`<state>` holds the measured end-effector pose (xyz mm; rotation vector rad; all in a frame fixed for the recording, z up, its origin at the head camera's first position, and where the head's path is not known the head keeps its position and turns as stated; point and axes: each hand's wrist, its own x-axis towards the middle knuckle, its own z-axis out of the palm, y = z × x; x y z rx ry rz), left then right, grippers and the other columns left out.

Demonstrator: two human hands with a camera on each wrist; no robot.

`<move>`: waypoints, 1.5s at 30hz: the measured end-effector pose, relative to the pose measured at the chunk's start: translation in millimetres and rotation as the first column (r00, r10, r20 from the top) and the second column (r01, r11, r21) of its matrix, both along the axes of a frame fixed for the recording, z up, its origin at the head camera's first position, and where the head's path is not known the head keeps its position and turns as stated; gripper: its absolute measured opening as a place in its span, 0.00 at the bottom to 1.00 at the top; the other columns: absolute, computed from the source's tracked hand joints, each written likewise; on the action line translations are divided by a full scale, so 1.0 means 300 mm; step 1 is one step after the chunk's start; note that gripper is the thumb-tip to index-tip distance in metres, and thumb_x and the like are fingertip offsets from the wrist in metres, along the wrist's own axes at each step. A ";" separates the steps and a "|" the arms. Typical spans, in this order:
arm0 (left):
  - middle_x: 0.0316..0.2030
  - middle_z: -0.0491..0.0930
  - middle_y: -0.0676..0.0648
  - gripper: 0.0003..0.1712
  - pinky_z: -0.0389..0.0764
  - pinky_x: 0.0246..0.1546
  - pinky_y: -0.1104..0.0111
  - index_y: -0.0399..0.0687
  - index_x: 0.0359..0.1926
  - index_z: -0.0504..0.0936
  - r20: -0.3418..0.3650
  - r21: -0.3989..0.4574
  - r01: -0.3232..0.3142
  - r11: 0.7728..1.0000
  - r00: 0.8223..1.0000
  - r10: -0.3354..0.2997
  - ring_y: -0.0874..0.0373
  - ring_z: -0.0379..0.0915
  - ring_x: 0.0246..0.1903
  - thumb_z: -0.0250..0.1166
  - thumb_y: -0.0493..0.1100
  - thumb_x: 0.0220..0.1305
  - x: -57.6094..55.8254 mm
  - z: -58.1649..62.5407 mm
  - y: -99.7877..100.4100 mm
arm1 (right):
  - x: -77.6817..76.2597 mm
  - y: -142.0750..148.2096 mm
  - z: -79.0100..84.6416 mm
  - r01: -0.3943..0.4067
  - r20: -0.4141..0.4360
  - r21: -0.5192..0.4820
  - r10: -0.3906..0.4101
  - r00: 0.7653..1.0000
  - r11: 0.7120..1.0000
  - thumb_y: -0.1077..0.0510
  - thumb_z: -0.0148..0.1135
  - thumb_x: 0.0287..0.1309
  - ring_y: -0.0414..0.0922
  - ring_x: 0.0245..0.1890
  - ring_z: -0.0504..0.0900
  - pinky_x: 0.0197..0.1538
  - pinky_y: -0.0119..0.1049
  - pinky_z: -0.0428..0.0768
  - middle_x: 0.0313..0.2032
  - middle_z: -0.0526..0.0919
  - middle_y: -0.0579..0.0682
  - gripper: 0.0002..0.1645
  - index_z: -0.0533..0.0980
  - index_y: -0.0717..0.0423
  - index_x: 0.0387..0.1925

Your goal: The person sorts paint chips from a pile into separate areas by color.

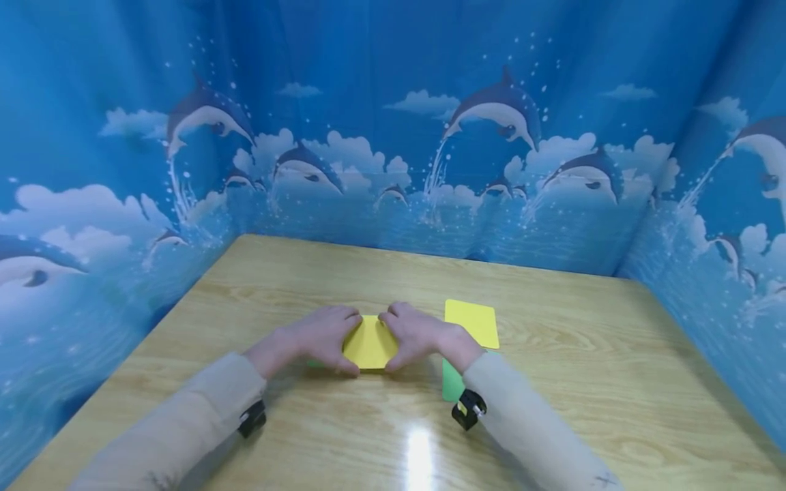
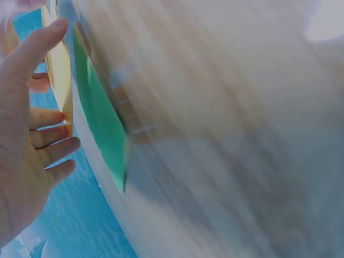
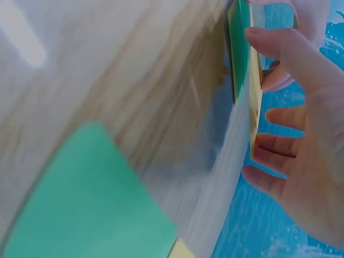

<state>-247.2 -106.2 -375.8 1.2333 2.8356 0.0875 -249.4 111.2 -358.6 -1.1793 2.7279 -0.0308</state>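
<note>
Nearest, two pale sleeves (image 1: 178,416) reach in over the surface (image 1: 614,341), the right one passing above a green card (image 1: 452,382) that lies slightly right of midway between the left and right edges. Beyond the cuffs, closer to the surface's left edge, a yellow card (image 1: 370,344) sits between the left hand (image 1: 323,337) and the right hand (image 1: 419,335). Each hand curls around one side, thumb toward the near corner, fingers toward the far one, gripping it. A lower green card (image 2: 99,113) shows beneath, on the left; whether the two touch is unclear. Farther, toward the far edge, another yellow card (image 1: 471,323) lies flat, meeting or nearly meeting the right-hand green one. A dolphin curtain (image 1: 368,136) rises behind.

The step in hand looks like positioning the gripped card over the green; the next move probably calls for even pressure from both hands.
</note>
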 end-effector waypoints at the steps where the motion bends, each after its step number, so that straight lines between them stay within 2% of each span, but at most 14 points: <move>1: 0.54 0.70 0.39 0.53 0.68 0.54 0.59 0.33 0.58 0.68 -0.005 0.003 -0.005 1.000 1.000 0.005 0.48 0.67 0.51 0.65 0.70 0.43 -0.003 0.004 0.011 | -0.002 0.011 0.004 0.013 0.001 0.002 -0.013 1.000 1.000 0.37 0.68 0.40 0.45 0.47 0.69 0.49 0.35 0.72 0.54 0.67 0.55 0.53 0.61 0.62 0.63; 7: 0.52 0.71 0.39 0.51 0.70 0.52 0.62 0.33 0.56 0.69 -0.056 0.021 -0.008 1.000 0.998 0.009 0.50 0.69 0.49 0.65 0.70 0.42 -0.040 0.018 0.085 | -0.020 0.086 0.020 0.079 -0.021 -0.031 -0.080 0.997 0.996 0.34 0.67 0.40 0.51 0.59 0.66 0.58 0.41 0.69 0.61 0.64 0.59 0.57 0.60 0.64 0.64; 12: 0.52 0.72 0.39 0.51 0.70 0.52 0.63 0.34 0.54 0.71 -0.106 0.019 0.015 1.000 0.994 -0.013 0.50 0.69 0.49 0.64 0.71 0.43 -0.077 0.029 0.158 | -0.029 0.169 0.025 0.128 -0.056 -0.060 -0.132 0.990 0.990 0.34 0.69 0.38 0.54 0.59 0.65 0.58 0.45 0.68 0.62 0.62 0.61 0.58 0.61 0.64 0.63; 15: 0.50 0.73 0.41 0.48 0.71 0.50 0.64 0.35 0.52 0.72 -0.114 0.017 0.031 0.999 0.993 -0.029 0.51 0.69 0.47 0.64 0.71 0.44 -0.095 0.036 0.204 | -0.032 0.219 0.025 0.161 -0.063 -0.071 -0.165 0.984 0.984 0.35 0.70 0.37 0.55 0.59 0.65 0.58 0.47 0.68 0.62 0.63 0.62 0.58 0.61 0.65 0.63; 20: 0.46 0.73 0.43 0.45 0.71 0.47 0.65 0.37 0.48 0.73 -0.101 0.010 0.039 0.999 0.994 -0.037 0.54 0.69 0.43 0.64 0.71 0.44 -0.123 0.044 0.282 | -0.044 0.299 0.016 0.207 -0.052 -0.114 -0.214 0.976 0.972 0.36 0.71 0.35 0.56 0.58 0.67 0.58 0.48 0.69 0.61 0.64 0.62 0.58 0.62 0.67 0.62; 28: 0.47 0.74 0.44 0.46 0.71 0.47 0.67 0.37 0.51 0.73 -0.081 -0.009 0.050 0.999 0.995 -0.050 0.55 0.69 0.43 0.64 0.70 0.44 -0.166 0.051 0.413 | -0.055 0.423 0.002 0.278 -0.018 -0.160 -0.284 0.959 0.947 0.37 0.71 0.37 0.55 0.53 0.70 0.54 0.47 0.71 0.58 0.67 0.62 0.57 0.62 0.69 0.60; 35: 0.50 0.72 0.45 0.47 0.70 0.48 0.68 0.39 0.56 0.71 -0.011 -0.048 0.043 0.998 0.999 -0.044 0.57 0.67 0.44 0.62 0.71 0.47 -0.194 0.047 0.512 | -0.065 0.502 -0.014 0.351 0.077 -0.154 -0.343 0.936 0.924 0.35 0.69 0.39 0.57 0.56 0.67 0.57 0.50 0.69 0.60 0.63 0.66 0.59 0.59 0.70 0.63; 40: 0.56 0.68 0.43 0.50 0.68 0.54 0.67 0.39 0.61 0.67 0.063 -0.038 0.016 0.999 0.998 -0.014 0.55 0.66 0.51 0.63 0.70 0.47 -0.208 0.036 0.554 | -0.075 0.535 -0.016 0.396 0.107 -0.119 -0.384 0.917 0.911 0.33 0.68 0.40 0.59 0.59 0.64 0.58 0.52 0.67 0.62 0.60 0.66 0.61 0.57 0.69 0.64; 45: 0.60 0.66 0.42 0.52 0.65 0.58 0.67 0.39 0.63 0.65 0.129 -0.030 -0.027 0.999 0.991 0.031 0.53 0.64 0.55 0.65 0.69 0.46 -0.218 0.008 0.581 | -0.083 0.549 -0.021 0.402 0.110 -0.088 -0.392 0.913 0.912 0.34 0.68 0.41 0.61 0.59 0.64 0.59 0.54 0.65 0.62 0.59 0.68 0.60 0.58 0.70 0.64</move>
